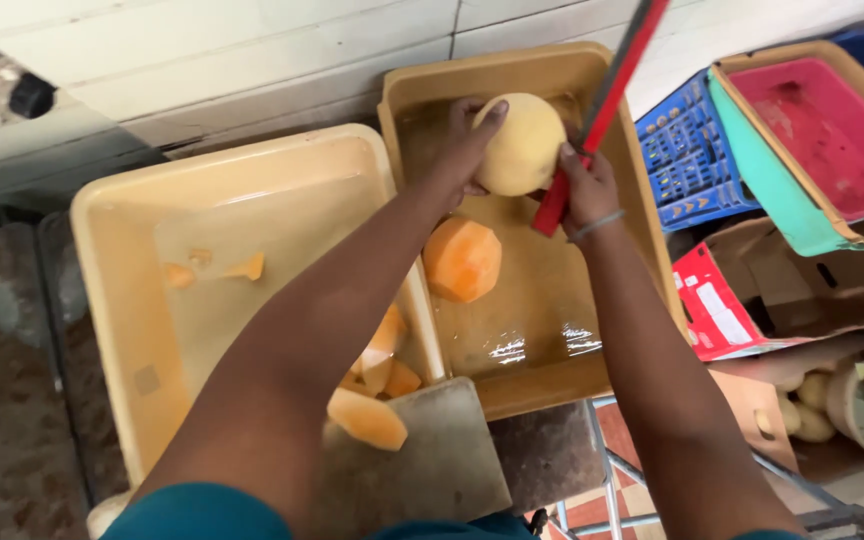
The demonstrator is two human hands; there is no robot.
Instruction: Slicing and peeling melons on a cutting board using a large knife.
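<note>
My left hand (467, 140) holds a pale yellow round melon (522, 142) over a tan tub (652, 250) half full of water. My right hand (587, 185) grips the red handle of a long knife (602, 105), which points up and away beside the melon. A peeled orange melon (462, 260) floats in the water below. Cut orange pieces (367, 415) lie near my left forearm, at the edge of a second, paler tub (112, 300) on the left.
Small orange scraps (247, 267) float in the left tub. A grey board (442, 460) sits in front. Stacked blue, teal and pink crates (802, 140) and a cardboard box (752, 300) stand to the right, with pale fruit in a box (807, 405) lower right.
</note>
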